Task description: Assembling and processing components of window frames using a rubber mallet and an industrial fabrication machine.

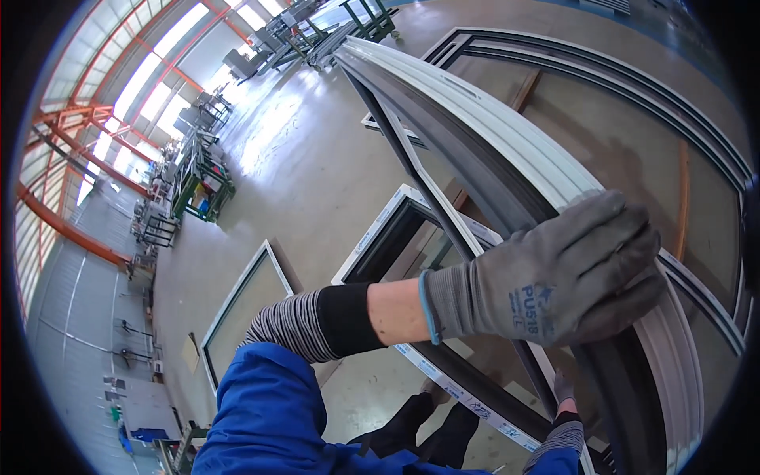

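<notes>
Gripping the white frame (475, 103) with my left fingers (613, 257): likely stiff, heavy, best held by edges. Right fingers (564, 387)? Can't tell.

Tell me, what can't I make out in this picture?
All in the head view:
Palm of the left hand: hidden by the back of its own glove.
Exact grip of the right hand: too small.
Near end of the white frame: cut off at the lower edge.
Items on the distant green rack: too small.
</notes>
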### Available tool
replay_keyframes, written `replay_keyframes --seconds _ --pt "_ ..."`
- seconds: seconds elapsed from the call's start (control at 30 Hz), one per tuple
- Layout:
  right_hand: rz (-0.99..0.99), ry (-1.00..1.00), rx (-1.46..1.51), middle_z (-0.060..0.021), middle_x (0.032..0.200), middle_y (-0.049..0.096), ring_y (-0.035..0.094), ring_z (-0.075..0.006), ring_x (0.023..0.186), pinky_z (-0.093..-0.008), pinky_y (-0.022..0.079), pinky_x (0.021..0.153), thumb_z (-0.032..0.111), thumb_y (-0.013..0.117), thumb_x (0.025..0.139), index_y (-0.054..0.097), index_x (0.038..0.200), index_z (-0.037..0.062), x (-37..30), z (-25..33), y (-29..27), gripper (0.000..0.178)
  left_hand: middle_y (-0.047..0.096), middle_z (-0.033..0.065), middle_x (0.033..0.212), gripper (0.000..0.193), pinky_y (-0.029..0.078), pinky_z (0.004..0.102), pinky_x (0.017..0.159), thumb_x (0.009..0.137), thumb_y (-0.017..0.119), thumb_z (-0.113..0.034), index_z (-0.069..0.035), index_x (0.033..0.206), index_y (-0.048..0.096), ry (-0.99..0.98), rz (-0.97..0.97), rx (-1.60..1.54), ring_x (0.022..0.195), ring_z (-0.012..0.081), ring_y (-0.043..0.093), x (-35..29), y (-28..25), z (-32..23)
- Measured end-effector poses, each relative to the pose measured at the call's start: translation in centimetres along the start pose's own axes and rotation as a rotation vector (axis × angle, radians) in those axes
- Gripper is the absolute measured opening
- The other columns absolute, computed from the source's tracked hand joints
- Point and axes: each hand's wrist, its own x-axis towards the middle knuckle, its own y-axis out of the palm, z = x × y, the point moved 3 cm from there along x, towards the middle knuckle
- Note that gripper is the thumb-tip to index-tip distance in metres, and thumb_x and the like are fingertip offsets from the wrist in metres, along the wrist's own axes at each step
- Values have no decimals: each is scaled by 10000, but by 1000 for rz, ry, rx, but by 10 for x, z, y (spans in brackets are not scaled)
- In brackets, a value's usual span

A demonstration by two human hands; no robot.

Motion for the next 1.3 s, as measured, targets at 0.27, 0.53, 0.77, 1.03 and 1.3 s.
replay_keyframes --seconds 0.27,0.53,0.77,1.03,1.3 --pt "-70 337 751 -274 1251 736 705 -481 1141 -499 575 992 381 520 1137 659 1387 0 23 53 -56 476 718 242 1286 472 515 561 1173 826 710 -260 -81 1261 755 -27 118 -16 1235 426 690 -21 51 -6" --pt "-120 398 914 -285 1254 732 686 -490 1169 -481 565 1008 417 536 1131 669 1362 -15 51 61 -83 508 721 246 1285 388 535 564 1155 812 707 -217 -53 1158 772 -53 138 -101 1203 419 712 -24 76 -17" --pt "-102 425 988 -295 1256 728 669 -499 1194 -466 556 1022 449 550 1125 678 1341 -28 42 81 -70 539 743 231 1253 432 510 606 1154 877 671 -275 -36 1233 728 -70 124 -145 1236 440 703 -39 87 -10" --pt "-587 365 1405 -146 1480 669 612 -304 1401 -445 478 1181 239 473 1159 576 1509 4 -60 88 -246 434 745 213 1256 400 484 589 1172 940 639 -293 -49 1247 721 15 133 -7 1253 403 702 -40 97 -3" --pt "-1378 488 1429 -112 1595 569 551 -243 1443 -429 436 1226 214 542 1131 546 1572 56 -282 127 -433 469 637 221 1467 421 331 488 1311 1030 587 -281 -52 1376 658 175 521 -348 1485 368 520 -32 66 -21"
